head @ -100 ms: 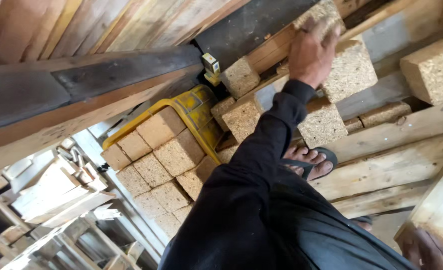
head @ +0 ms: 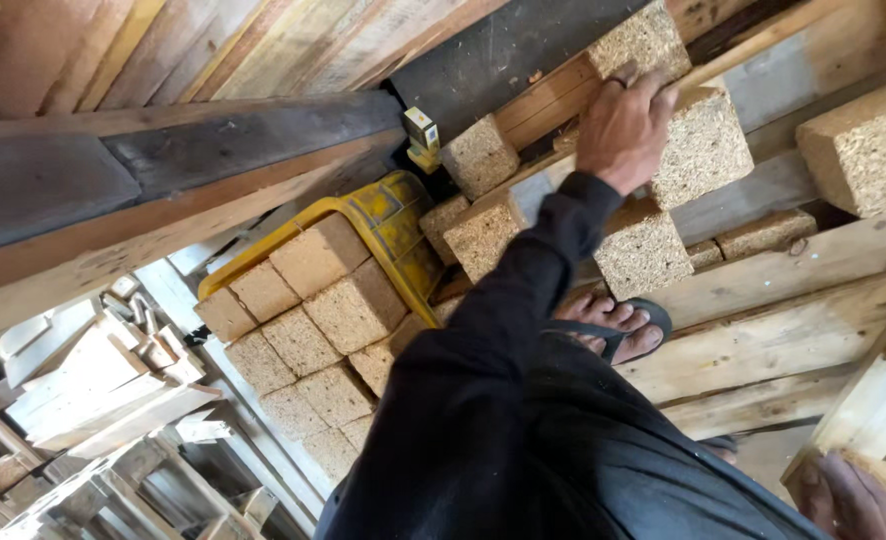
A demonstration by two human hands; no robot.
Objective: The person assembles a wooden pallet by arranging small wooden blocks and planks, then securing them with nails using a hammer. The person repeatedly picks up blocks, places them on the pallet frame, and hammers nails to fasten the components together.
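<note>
Chipboard block [head: 635, 42] at top centre-right of frame, on a wooden plank [head: 763, 330] structure. Left hand [head: 623, 125] on it, fingers [head: 631, 80] curled over its lower edge, clamped. More blocks just beside and below. Right hand [head: 848, 495] at lower right corner, fingers state: can't tell. Yellow crate [head: 383, 215] of blocks mid-left. Sandalled foot [head: 613, 325] centre.

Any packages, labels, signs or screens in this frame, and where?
Small box: rectangular carton, yellow, white and dark, standing on the dark beam's end, above the yellow crate.
No signs or screens show.
</note>
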